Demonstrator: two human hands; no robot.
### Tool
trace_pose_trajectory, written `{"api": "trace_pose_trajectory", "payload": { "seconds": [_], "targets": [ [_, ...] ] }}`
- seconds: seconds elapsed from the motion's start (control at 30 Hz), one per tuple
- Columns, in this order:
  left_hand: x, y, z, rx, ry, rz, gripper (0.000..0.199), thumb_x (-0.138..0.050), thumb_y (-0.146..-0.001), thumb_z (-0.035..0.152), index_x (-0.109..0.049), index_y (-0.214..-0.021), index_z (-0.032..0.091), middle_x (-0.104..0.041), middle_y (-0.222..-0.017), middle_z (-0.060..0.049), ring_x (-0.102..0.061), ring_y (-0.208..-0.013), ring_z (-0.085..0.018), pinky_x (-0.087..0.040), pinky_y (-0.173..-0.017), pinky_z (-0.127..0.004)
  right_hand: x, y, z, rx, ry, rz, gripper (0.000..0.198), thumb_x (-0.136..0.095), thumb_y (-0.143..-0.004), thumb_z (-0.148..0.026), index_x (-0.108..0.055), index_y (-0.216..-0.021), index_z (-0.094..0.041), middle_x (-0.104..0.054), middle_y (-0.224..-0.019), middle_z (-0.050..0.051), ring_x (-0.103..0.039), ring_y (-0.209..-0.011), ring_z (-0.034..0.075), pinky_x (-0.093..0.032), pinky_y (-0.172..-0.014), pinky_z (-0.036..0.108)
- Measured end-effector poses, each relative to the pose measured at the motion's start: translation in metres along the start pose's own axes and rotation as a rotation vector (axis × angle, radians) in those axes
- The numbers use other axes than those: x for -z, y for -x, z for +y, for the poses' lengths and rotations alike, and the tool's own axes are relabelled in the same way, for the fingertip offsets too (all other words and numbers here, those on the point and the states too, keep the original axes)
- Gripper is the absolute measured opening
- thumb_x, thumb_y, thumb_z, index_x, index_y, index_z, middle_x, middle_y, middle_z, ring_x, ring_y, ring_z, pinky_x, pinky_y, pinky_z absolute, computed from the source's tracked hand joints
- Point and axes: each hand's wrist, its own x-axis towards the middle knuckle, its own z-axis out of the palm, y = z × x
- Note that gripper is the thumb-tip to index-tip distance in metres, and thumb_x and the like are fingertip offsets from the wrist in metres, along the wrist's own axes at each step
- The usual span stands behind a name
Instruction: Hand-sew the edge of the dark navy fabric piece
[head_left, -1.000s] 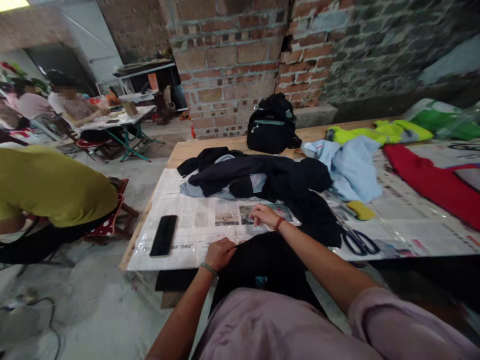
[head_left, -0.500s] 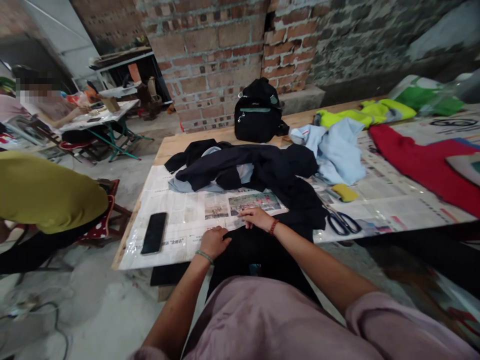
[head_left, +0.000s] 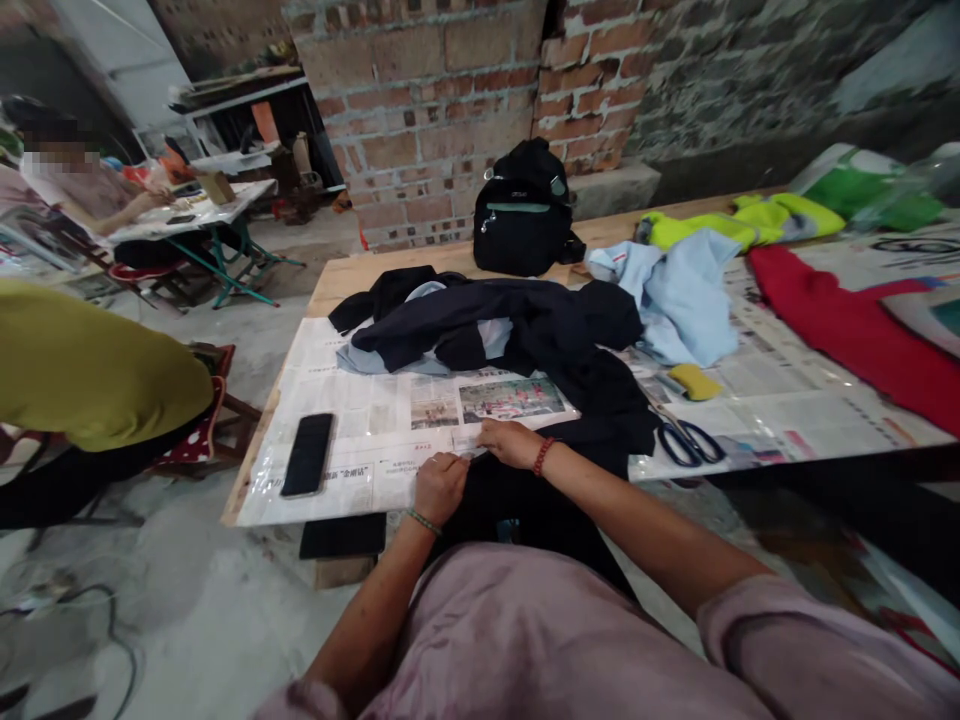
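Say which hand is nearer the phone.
Left. The left hand is to the right of the phone; the right hand is farther right, beyond the left hand.

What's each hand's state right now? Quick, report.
Left hand: closed, holding the black cloth by its edge.
Right hand: close beside it; its grip cannot be told.

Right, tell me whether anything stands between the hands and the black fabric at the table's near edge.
Nothing visible does: the left hand and the right hand are right at the black fabric. The scissors lie off to the right and the smartphone off to the left, neither in between.
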Motion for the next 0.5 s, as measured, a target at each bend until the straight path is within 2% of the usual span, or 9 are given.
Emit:
{"api": "trace_pose_trajectory", "payload": {
  "seconds": [0.13,0.5],
  "targets": [
    [0.001,0.0,0.001,-0.021,0.004,0.025,0.017,-0.045,-0.083,0.018,-0.062,-0.081,0.019,-0.059,-0.071,-0.004,-0.051,-0.072,-0.014,-0.041,-0.064,-0.027,0.002,0.003,-0.004,0.016,0.071,-0.081,0.027,-0.041,-0.082,-0.018,-0.064,-0.095,-0.023,-0.054,-0.09,0.005,-0.049,-0.067,0.01,-0.03,-0.057,0.02],
    [0.002,-0.002,0.002,-0.032,-0.01,-0.016,0.018,-0.044,-0.084,0.02,-0.062,-0.083,0.019,-0.058,-0.072,-0.004,-0.052,-0.072,-0.015,-0.042,-0.065,-0.028,0.011,0.005,-0.011,0.051,0.181,-0.16,0.024,-0.038,-0.083,-0.017,-0.061,-0.089,-0.02,-0.054,-0.092,0.005,-0.047,-0.063,0.009,-0.025,-0.052,0.022]
  ]
}}
